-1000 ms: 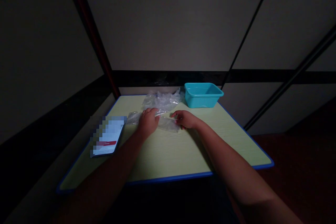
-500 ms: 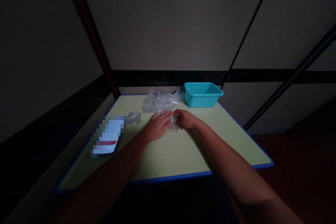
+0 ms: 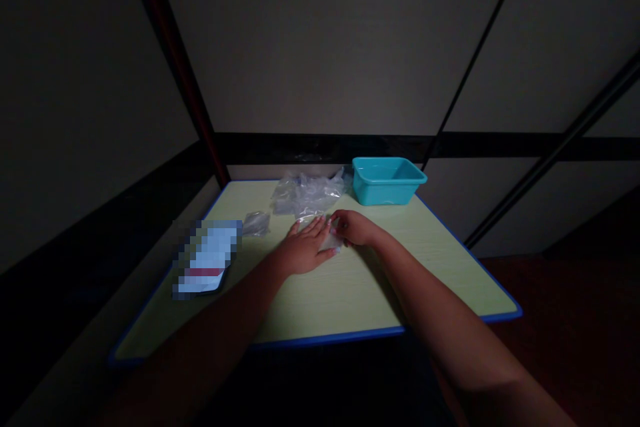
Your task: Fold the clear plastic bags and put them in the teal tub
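My left hand [image 3: 306,252] lies flat, palm down and fingers spread, over a small clear plastic bag [image 3: 331,242] at the middle of the table. My right hand [image 3: 352,227] is closed in a pinch at the bag's right edge, thumb and forefinger together. Part of the bag is hidden under the left palm. Just beyond the hands sits a crumpled pile of clear plastic bags [image 3: 311,192]. Another small clear bag [image 3: 257,223] lies flat to the left of my left hand.
A turquoise plastic basin [image 3: 385,193] stands at the back right of the pale table [image 3: 430,283], which has a blue edge. A phone with a lit, blurred screen [image 3: 213,257] rests on the left side. Panelled walls rise behind the table.
My left hand has shifted slightly toward me, and its fingers and thumb have spread wider over the bag. The right hand keeps its pinch in nearly the same spot.
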Available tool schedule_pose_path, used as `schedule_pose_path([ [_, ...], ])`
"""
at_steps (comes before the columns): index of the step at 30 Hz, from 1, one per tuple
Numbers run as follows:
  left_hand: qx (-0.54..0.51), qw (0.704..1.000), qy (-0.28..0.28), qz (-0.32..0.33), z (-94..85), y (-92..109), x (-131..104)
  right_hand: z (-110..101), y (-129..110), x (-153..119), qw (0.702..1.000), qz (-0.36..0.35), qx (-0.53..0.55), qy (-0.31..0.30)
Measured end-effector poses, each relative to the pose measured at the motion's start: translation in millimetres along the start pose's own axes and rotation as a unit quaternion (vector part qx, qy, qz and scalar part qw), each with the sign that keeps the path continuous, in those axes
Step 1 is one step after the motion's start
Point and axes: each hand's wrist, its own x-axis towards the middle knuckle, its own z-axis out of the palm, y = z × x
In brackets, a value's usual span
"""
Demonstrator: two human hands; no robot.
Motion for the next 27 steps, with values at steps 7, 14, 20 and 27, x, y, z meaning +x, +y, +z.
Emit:
schedule_pose_path([
  [7, 0.048, 0.998, 0.045, -0.015, -6.1, -1, -3, 1, 0, 0, 0.999, 0.019, -0.026, 0.003],
  [14, 0.027, 0.999, 0.021, -0.035, -11.5, -5, -6, -8, -4, -6, 0.998, 0.025, -0.047, -0.017],
  [20, 0.007, 0.999, 0.041, -0.014, -13.7, -5, -6, -24, 4, -12, 0.995, -0.024, -0.058, -0.079],
  [27, -0.006, 1.0, 0.004, 0.009, -18.9, -3, -9, -30, 1, -17, 0.987, -0.057, -0.135, -0.061],
])
